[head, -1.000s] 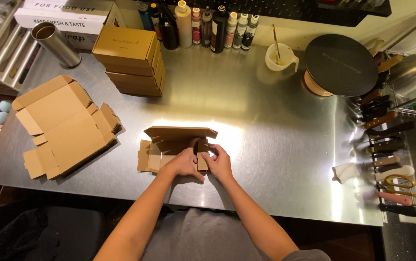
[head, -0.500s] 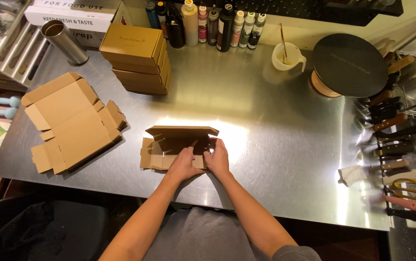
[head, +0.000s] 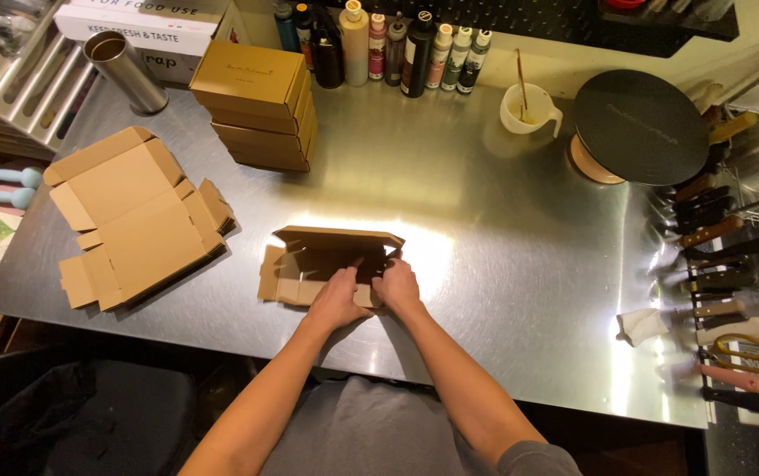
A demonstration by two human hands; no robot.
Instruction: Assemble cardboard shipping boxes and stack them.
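A partly folded brown cardboard box (head: 309, 256) lies on the steel table (head: 503, 264) in front of me, its back wall raised. My left hand (head: 339, 296) presses on the box's near panel, fingers reaching inside. My right hand (head: 395, 284) grips the box's right side flap beside it. Both hands touch each other at the box's front right corner.
A pile of flat unfolded box blanks (head: 132, 216) lies at the left. A stack of finished closed boxes (head: 260, 101) stands behind. Bottles (head: 388, 44), a white cup (head: 527, 110), a black turntable (head: 639, 123) and a metal cylinder (head: 125, 70) line the back. Knives (head: 714, 256) and scissors (head: 745, 353) lie at the right.
Both hands have stayed on the box's front right corner, shifting slightly as the side flap is worked. The box remains in the same spot.
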